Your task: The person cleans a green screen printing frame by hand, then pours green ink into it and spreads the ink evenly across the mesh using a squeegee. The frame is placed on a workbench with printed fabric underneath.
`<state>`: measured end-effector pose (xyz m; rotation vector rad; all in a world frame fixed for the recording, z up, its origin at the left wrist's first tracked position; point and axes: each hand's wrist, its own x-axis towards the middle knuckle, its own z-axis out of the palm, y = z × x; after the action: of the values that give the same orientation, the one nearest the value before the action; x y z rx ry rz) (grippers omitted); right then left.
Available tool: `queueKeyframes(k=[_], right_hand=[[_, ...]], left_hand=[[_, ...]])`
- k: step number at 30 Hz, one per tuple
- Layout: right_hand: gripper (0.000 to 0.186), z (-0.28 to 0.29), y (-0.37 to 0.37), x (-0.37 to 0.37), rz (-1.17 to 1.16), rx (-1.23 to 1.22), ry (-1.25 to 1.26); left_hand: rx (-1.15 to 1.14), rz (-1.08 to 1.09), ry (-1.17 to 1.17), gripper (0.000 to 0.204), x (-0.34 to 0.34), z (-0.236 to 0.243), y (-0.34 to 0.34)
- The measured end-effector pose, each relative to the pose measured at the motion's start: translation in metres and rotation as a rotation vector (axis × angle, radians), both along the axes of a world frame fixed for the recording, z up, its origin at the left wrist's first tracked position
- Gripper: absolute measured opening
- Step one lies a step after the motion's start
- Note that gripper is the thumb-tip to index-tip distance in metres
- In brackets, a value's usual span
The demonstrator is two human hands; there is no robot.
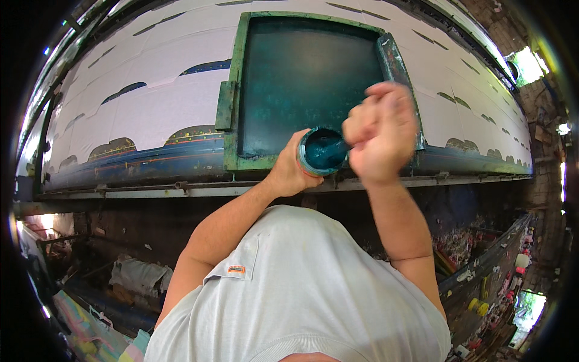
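Note:
My left hand (290, 169) is wrapped round the side of a small round pot (303, 158), which holds dark teal ink or paint (321, 151). Its mouth is tipped up towards me, just over the near edge of a printing screen (307, 90) with a green-stained frame. Beside the pot, on its right, my right hand (382, 131) is closed in a fist and slightly blurred. A pale streak in the ink runs towards that fist, but whatever the fingers grip is hidden. A squeegee-like bar (393, 60), smeared with paint, leans along the screen's right side.
The screen lies on a long table with white cloth pieces (157, 99) in rows, dark gaps showing between them. A metal rail (139, 192) runs along the table's near edge. Below right, a cluttered ledge (482, 289) holds small bits and a yellow spool-like thing (478, 306).

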<state>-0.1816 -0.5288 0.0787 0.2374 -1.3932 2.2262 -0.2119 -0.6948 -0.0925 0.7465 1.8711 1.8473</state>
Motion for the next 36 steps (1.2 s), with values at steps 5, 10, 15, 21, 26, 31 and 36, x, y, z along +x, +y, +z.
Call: queueKeyframes(k=[5,10,15,21,26,31,36], right_hand=[[0.03,0.03,0.028,0.006,-0.022,0.04,0.195],[0.029,-0.021,-0.004,0.004,-0.029,0.081,-0.019],[0.031,0.042,0.027,0.011,0.018,0.05,0.22],[0.03,-0.022,-0.009,0.007,-0.028,0.12,0.011],[0.031,0.032,0.023,0.006,0.017,0.045,0.189],[0.03,-0.015,0.002,0.001,-0.095,0.118,0.022],[0.029,0.036,0.02,0.011,0.057,0.059,0.181]], left_hand=[[-0.037,0.015,0.019,0.115,0.003,0.013,-0.002],[-0.019,0.009,0.082,0.115,0.0,0.006,0.003],[-0.074,0.035,0.033,0.115,0.002,0.012,-0.003],[-0.019,0.01,0.08,0.116,0.004,0.005,0.0],[-0.042,0.019,-0.016,0.116,0.003,0.01,-0.002],[-0.019,0.007,0.063,0.115,0.001,0.008,0.003],[-0.014,0.015,-0.006,0.115,0.008,0.006,-0.005]])
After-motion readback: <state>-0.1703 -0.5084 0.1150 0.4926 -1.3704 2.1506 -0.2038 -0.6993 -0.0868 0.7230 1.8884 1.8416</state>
